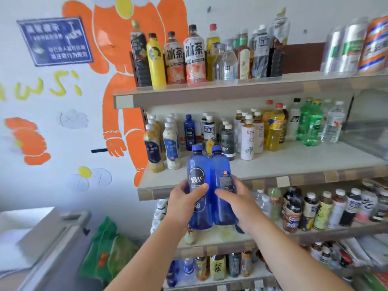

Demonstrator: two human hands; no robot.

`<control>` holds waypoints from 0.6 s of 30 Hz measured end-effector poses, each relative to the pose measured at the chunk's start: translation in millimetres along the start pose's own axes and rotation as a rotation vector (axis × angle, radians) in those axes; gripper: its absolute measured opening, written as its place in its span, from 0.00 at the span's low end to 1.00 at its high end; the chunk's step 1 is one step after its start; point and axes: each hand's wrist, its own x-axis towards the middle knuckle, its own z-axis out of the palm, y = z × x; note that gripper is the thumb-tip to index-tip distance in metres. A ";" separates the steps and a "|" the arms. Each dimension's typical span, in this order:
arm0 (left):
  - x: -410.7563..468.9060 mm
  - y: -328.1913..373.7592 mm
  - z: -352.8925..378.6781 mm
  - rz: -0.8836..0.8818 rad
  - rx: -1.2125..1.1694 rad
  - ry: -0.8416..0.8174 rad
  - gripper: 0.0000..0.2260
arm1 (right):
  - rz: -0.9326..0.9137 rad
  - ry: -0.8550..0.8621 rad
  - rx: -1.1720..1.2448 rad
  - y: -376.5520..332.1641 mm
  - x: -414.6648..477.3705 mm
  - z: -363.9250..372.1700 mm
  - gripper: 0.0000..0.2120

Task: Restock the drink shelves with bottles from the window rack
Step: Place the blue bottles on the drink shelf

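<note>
Fingers [199,189] wrapping two smooth translucent blue plastic bottles [199,198], upright, touching

head cam | 1 wide view | faces forward, slightly down | close to drink shelves [262,171] | wall left

hands [214,204], two blue bottles [210,185], drink shelves [294,166]

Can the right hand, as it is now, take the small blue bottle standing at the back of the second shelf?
Probably not: the right hand and left hand each hold a blue soda bottle, and the small blue bottle stands behind them.
</note>
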 end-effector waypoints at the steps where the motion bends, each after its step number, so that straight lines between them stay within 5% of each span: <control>1: 3.6 4.2 -5.5 0.021 0.016 0.017 0.11 | -0.021 -0.001 -0.016 -1.6 3.7 7.0 0.18; 7: 45.0 13.1 -21.3 0.115 0.138 0.072 0.20 | -0.073 0.041 -0.093 -3.8 36.5 26.4 0.18; 15: 139.1 8.4 -6.9 0.244 0.411 0.156 0.10 | -0.145 0.039 -0.154 -12.9 106.9 17.8 0.21; 18: 187.7 2.7 4.3 0.278 0.585 0.226 0.13 | -0.148 0.026 -0.165 -14.8 139.6 9.4 0.23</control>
